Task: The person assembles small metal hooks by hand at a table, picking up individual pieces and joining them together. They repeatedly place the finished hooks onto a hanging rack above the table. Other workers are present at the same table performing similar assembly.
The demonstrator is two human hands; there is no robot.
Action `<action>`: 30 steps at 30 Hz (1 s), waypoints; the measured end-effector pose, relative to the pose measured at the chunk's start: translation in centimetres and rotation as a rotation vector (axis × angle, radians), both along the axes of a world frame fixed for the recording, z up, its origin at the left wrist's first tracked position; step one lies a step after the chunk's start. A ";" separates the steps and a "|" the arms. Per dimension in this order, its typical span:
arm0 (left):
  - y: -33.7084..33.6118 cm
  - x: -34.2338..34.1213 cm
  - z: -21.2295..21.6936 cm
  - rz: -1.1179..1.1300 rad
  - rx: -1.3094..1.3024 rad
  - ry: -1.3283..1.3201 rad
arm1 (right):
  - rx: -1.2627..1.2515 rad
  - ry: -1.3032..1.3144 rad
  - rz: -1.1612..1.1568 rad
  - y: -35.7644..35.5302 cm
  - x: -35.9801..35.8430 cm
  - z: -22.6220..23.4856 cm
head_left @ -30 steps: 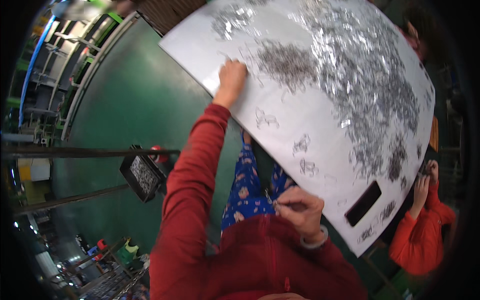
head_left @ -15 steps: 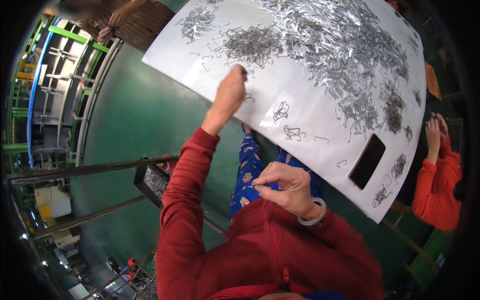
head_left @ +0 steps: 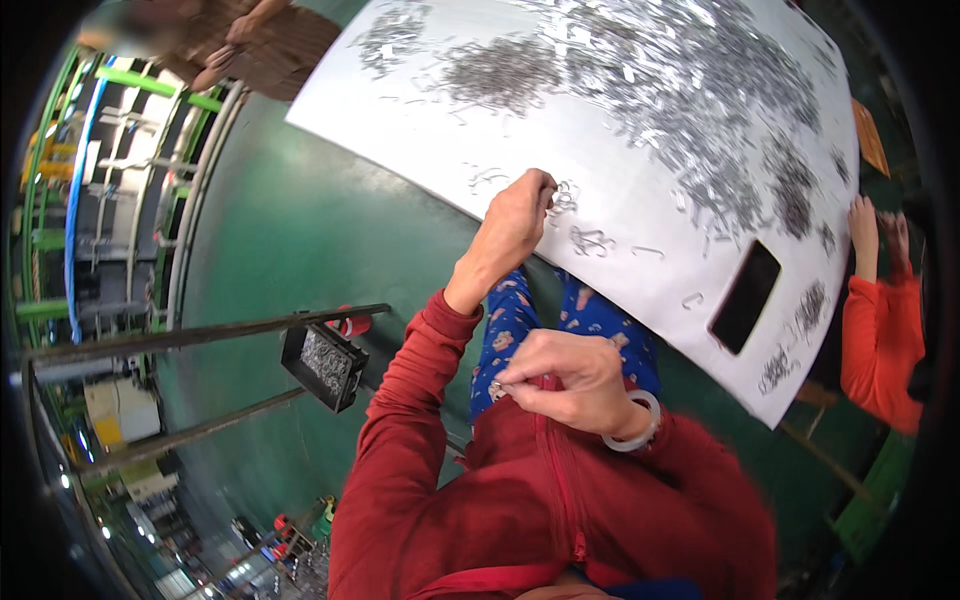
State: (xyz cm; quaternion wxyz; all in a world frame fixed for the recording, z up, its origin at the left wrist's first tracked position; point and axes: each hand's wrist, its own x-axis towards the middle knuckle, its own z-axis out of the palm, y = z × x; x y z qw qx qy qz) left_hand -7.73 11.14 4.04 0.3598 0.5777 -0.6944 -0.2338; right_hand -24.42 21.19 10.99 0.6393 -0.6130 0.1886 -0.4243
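Observation:
Over the near edge of the white table [head_left: 400, 150], my left hand [head_left: 515, 220] is closed with its fingertips pinched together. It is beside a small pile of wire hooks [head_left: 566, 197]; whatever it may hold is hidden. Another little cluster of wire hooks [head_left: 592, 242] lies to its right, and a few loose wire hooks [head_left: 487, 178] lie to its left. In front of my body, my right hand [head_left: 572, 380] pinches a small metal piece [head_left: 498, 386] between thumb and forefinger, too small to tell its kind. A pale bangle rings the right wrist.
Farther back lie a dark heap of wire hooks [head_left: 500, 75] and a wide heap of shiny metal clips [head_left: 660, 100]. A black phone [head_left: 745, 297] rests at right. A black bin [head_left: 325, 365] of small metal parts is left. One person stands far left; another, in orange sleeves [head_left: 880, 340], is right.
My left hand has moved right and nearer, from beside the dark heap to the small hook pile. My right hand keeps its pinch. The orange-sleeved person's hands have shifted nearer the table.

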 end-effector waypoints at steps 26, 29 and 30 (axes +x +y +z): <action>-9.9 18.4 -6.1 0.780 0.024 -0.492 | 0.154 0.121 0.115 -4.7 4.5 -0.8; -10.3 18.0 -8.0 0.757 0.041 -0.528 | 0.120 0.124 0.097 -5.0 4.7 -1.2; -9.8 17.7 -8.1 0.737 0.017 -0.510 | 0.127 0.122 0.092 -5.0 4.8 -1.4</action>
